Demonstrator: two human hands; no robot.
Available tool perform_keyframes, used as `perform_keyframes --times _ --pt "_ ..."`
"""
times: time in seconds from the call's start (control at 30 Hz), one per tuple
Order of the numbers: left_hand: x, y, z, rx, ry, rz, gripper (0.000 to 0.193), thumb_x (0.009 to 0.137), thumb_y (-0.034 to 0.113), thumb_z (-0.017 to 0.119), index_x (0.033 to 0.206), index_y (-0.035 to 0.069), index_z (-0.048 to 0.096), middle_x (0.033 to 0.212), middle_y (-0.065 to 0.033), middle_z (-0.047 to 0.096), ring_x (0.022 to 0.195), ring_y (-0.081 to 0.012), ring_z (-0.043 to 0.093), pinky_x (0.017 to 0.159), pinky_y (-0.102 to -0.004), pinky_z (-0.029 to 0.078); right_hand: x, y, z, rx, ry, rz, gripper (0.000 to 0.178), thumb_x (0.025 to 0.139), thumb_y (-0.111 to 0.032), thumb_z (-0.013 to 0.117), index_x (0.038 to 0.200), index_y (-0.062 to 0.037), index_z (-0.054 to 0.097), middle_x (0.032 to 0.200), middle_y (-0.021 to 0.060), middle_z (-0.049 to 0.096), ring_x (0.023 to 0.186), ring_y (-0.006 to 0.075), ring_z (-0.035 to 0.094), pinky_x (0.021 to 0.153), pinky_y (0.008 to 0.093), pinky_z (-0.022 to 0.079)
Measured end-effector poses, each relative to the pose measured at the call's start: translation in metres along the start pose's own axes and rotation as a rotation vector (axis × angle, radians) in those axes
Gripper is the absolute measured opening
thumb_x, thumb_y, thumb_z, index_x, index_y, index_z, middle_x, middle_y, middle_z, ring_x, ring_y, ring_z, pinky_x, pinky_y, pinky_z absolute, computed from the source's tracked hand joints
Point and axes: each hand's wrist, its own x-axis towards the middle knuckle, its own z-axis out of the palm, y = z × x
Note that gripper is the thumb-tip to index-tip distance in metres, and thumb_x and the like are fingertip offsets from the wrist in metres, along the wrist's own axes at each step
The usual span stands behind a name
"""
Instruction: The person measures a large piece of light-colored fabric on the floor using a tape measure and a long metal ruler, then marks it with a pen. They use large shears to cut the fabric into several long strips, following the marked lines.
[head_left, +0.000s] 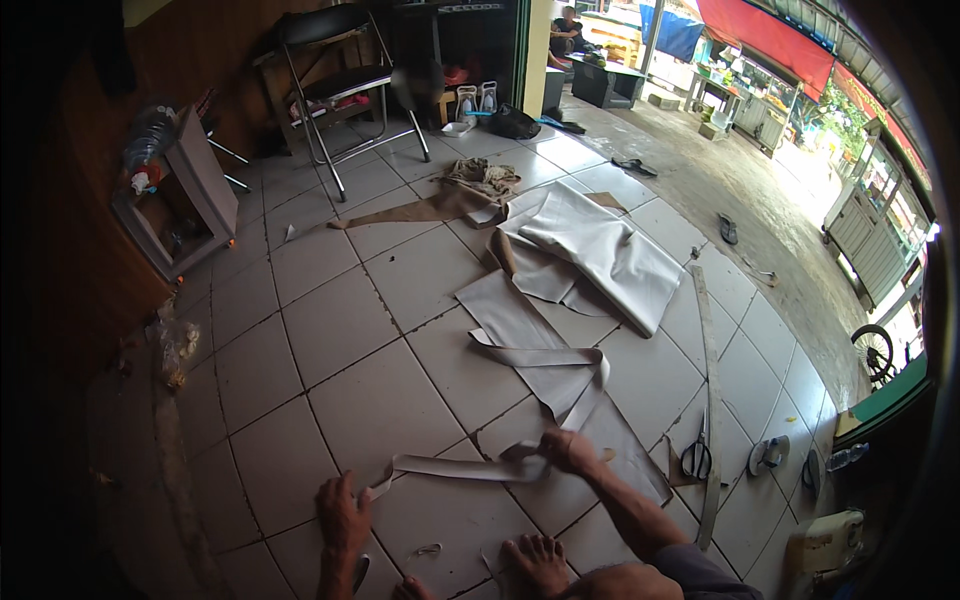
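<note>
A long, narrow strip of grey leather-like sheet (450, 466) runs between my two hands, just above the tiled floor. My right hand (570, 452) is closed in a fist around the strip, slightly smeared by motion. At the strip's other end, my left hand (343, 512) has its fingers bent and pinches it near the thumb. From the right hand the strip loops up and back across a larger flat grey sheet (535, 335) on the floor. Farther off lies a folded silvery-grey sheet (610, 250), with brown backing (420, 210) showing beside it.
Scissors (697, 458) lie at the right beside a long flat metal ruler (708, 400). Sandals (768, 456) rest farther right. A folding chair (345, 100) and a small cabinet (185, 200) stand at the far left. My bare foot (537, 566) is at the lower edge.
</note>
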Motion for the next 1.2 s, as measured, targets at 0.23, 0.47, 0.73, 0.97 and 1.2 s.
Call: perform_keyframes --times 0.23,0.47,0.73,0.97,1.2 --pt "-0.029 0.034 0.039 -0.251 -0.374 0.073 0.045 0.094 0.026 0.071 0.131 0.003 0.063 0.132 -0.0202 0.061 0.125 -0.0388 0.058 0.107 -0.0478 0.047 -0.028 -0.039 -0.017 -0.220 -0.116 0.295 0.050 0.095 -0.058 0.061 0.092 -0.0108 0.077 0.089 0.0144 0.076 0.081 0.0354 0.074 0.072 0.0488 0.058" --pt "-0.027 0.021 0.043 -0.183 -0.572 -0.028 0.045 0.097 0.029 0.068 0.134 0.004 0.064 0.131 -0.0201 0.063 0.123 -0.0385 0.061 0.104 -0.0478 0.050 0.005 0.060 -0.123 -0.269 0.292 0.461 0.037 0.086 -0.028 0.076 0.120 -0.0140 0.071 0.143 0.0204 0.051 0.134 0.0390 0.048 0.106 0.0533 0.044" --pt "-0.063 -0.018 0.077 -0.238 -0.557 -0.091 0.039 0.099 0.028 0.060 0.129 0.005 0.067 0.126 -0.0209 0.068 0.112 -0.0407 0.066 0.098 -0.0485 0.052 0.154 0.131 -0.165 -0.347 0.364 0.421 0.036 0.087 -0.021 0.071 0.123 -0.0165 0.072 0.163 0.0192 0.031 0.146 0.0416 0.036 0.112 0.0520 0.044" --pt "-0.078 -0.044 0.060 -0.058 -0.717 -0.292 0.036 0.099 0.028 0.062 0.126 0.005 0.067 0.122 -0.0227 0.069 0.109 -0.0429 0.067 0.092 -0.0483 0.054 0.198 0.159 -0.177 -0.456 0.506 0.469 0.024 0.087 -0.013 0.066 0.105 0.0023 0.066 0.133 0.0161 0.054 0.126 0.0337 0.055 0.099 0.0542 0.049" --pt "-0.040 -0.053 0.050 0.014 -0.591 -0.039 0.040 0.100 0.034 0.059 0.129 0.007 0.066 0.128 -0.0230 0.066 0.113 -0.0454 0.064 0.096 -0.0511 0.052 0.196 0.175 -0.331 -0.573 0.984 0.316 0.016 0.096 -0.013 0.054 0.100 -0.0013 0.064 0.112 0.0232 0.066 0.086 0.0384 0.072 0.076 0.0477 0.061"
